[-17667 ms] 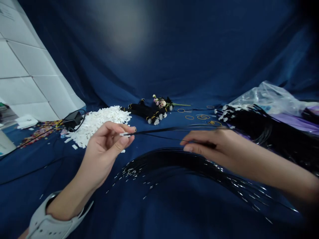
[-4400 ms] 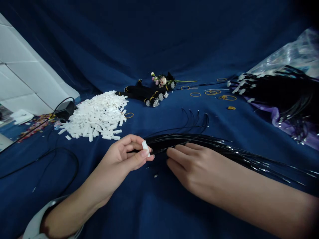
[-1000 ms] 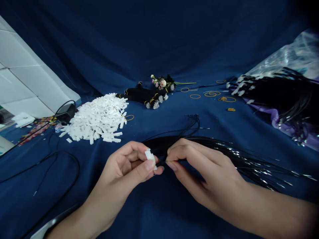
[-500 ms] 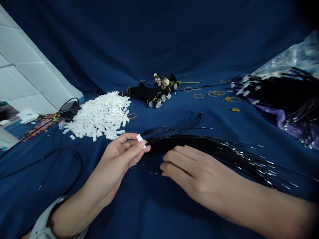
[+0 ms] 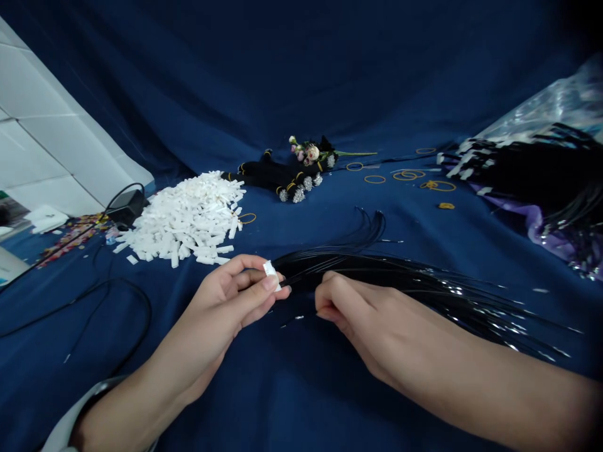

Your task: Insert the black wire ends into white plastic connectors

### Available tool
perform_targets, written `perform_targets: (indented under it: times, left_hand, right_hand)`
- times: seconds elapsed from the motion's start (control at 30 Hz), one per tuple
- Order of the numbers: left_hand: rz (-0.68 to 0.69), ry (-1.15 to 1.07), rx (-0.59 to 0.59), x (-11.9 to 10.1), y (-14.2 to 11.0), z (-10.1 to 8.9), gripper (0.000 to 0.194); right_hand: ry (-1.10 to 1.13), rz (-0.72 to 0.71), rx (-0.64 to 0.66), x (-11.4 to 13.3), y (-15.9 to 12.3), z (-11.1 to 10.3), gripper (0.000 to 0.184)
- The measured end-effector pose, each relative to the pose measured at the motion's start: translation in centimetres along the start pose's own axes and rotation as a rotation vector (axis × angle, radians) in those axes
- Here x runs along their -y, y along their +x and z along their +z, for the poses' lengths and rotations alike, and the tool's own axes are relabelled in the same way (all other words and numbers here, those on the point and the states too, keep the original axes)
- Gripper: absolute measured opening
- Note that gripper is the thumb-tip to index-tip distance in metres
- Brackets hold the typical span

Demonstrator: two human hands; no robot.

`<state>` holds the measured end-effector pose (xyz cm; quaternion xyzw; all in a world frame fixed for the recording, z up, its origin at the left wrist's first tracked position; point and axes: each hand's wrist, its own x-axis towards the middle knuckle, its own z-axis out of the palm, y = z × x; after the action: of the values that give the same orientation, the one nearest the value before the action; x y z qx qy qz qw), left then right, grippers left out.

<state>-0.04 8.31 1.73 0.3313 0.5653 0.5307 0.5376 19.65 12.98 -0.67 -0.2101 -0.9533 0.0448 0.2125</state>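
My left hand pinches a small white plastic connector between thumb and forefinger, just above the blue cloth. My right hand sits close to its right, fingers curled down and pinched at the near end of a fan of thin black wires with shiny metal tips. A thin wire end shows under its fingertips. The connector and the right fingertips are a short gap apart.
A heap of white connectors lies at the left. Bound black wire bundles and a small flower sprig lie behind. Yellow rubber bands are scattered at the back right. More wires rest on a plastic bag. A black cable loops at left.
Half a second ago my right hand lay flatter on the wires; its fingers have now curled into a pinch. My left hand with the connector has barely shifted.
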Motion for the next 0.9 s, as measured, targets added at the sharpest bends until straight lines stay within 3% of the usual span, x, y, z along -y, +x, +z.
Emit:
perform_targets:
  times: [0.27,0.5,0.9]
  left_hand:
    - [-0.030,0.041,0.051,0.1,-0.5,0.1,0.010]
    - [0.003,0.034,0.037,0.0,-1.0,0.7,0.012]
    - [-0.013,0.014,0.074,-0.1,-1.2,0.8,0.010]
  right_hand:
    - [0.085,0.091,-0.211,0.2,-0.7,-1.3,0.015]
    - [0.099,0.047,-0.101,-0.1,-1.4,-1.0,0.034]
    - [0.083,0.017,-0.111,0.1,-1.0,-1.1,0.026]
